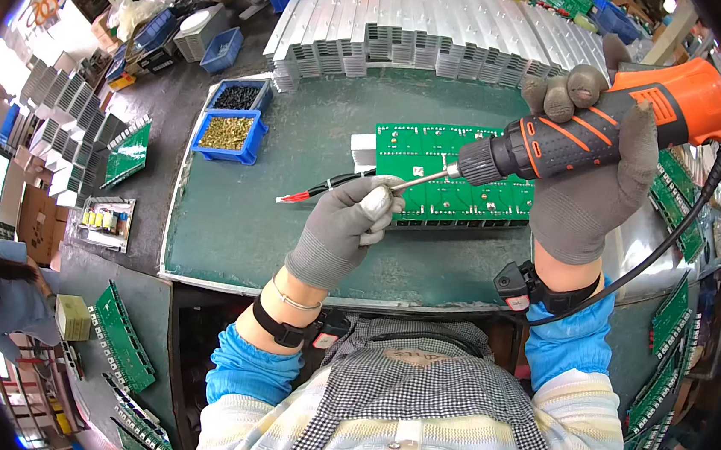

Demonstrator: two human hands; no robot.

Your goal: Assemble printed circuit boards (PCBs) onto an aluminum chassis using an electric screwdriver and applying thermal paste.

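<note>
Checkered apron (427,389) filled the bottom of the shot, worn over a stripy top, with blue sleeve covers (255,366) on the arms. Both hands had grey gloves on: the right hand (591,181) was wrapped around a chunky orange-and-black power driver (569,139), while the left hand (348,224) had its thumb and fingers pinched around the far end of the long bit (423,180). Green circuit boards (435,151) sat right below the driver's nose, on the dark green tabletop (261,238). Just left of them lay a skinny black-and-red tool (327,188), partly behind the left hand. Further left, a blue bin (227,157) held brassy little fasteners (226,133), and a big row of silvery finned metal pieces (434,26) lined the back. Pretty packed bench, honestly.
</note>
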